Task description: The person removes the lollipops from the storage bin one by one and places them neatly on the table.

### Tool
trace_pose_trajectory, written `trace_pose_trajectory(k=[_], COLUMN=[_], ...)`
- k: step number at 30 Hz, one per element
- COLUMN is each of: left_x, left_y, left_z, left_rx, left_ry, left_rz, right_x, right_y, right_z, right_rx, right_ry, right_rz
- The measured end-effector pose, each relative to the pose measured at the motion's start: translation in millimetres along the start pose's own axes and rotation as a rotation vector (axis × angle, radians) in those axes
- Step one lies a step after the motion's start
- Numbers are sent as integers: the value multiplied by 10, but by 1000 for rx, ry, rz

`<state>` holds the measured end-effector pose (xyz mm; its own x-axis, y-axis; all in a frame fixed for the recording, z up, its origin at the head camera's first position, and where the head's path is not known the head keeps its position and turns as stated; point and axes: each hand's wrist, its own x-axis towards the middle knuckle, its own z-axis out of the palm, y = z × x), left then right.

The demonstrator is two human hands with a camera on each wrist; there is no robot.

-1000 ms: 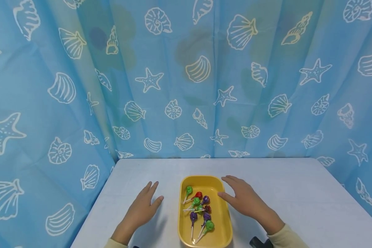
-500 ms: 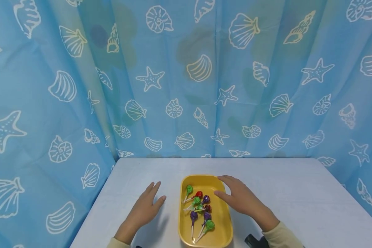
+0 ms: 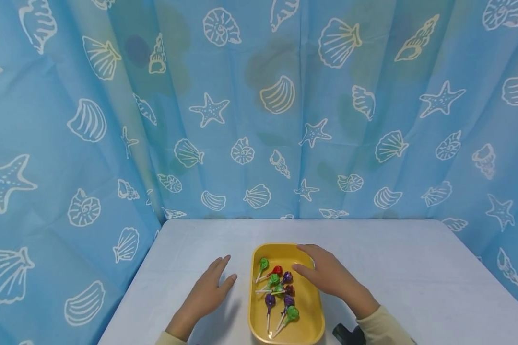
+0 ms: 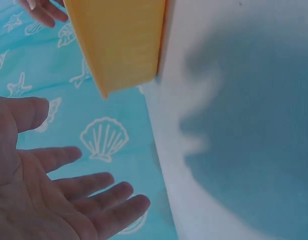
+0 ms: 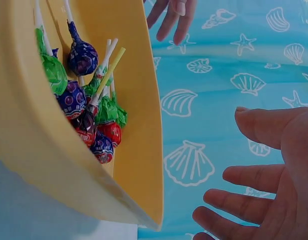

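Head view now, and a yellow tray (image 3: pixel 309 323) sits on the pale counter (image 3: pixel 414 268), right between a person's two bare hands, carrying a loose cluster of wrapped lollipops (image 3: pixel 273 281)! One green lollipop (image 3: pixel 264 263) lies toward the far left, a red lollipop (image 3: pixel 277 271) just beside it, while down at the near end another green one lies close to a purple lollipop (image 3: pixel 288 301). Over on the left, the left hand (image 3: pixel 207 290) hovers beside the tray, apart from it, its fingers (image 4: pixel 88 185) wide and nearly straight, its shadow (image 4: pixel 259 125) dark across the counter. Opposite, the right hand (image 3: pixel 332 273) hangs by the tray's right rim; from the head it overlaps that rim, yet the right wrist camera shows a gap between the two, the right fingers (image 5: pixel 239 204) wide as well. Light sleeves (image 3: pixel 384 328) show behind both wrists, a black object (image 3: pixel 347 335) peeks out below the right one, and behind it all hangs a blue curtain (image 3: pixel 259 167) printed with shells and starfish
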<state>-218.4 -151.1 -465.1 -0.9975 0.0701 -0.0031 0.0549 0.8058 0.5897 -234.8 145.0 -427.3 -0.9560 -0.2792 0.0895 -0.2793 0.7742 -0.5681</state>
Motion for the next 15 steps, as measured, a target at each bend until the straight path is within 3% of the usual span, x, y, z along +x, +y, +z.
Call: trace_pose_trajectory(k=[15], left_x=[33], left_y=[26], left_z=[88], left_rx=[-76], left_ry=[-6], left_rz=[76], right_x=[102], right_y=[-22], right_z=[76], right_rx=[67], right_ry=[12], right_rz=[-35])
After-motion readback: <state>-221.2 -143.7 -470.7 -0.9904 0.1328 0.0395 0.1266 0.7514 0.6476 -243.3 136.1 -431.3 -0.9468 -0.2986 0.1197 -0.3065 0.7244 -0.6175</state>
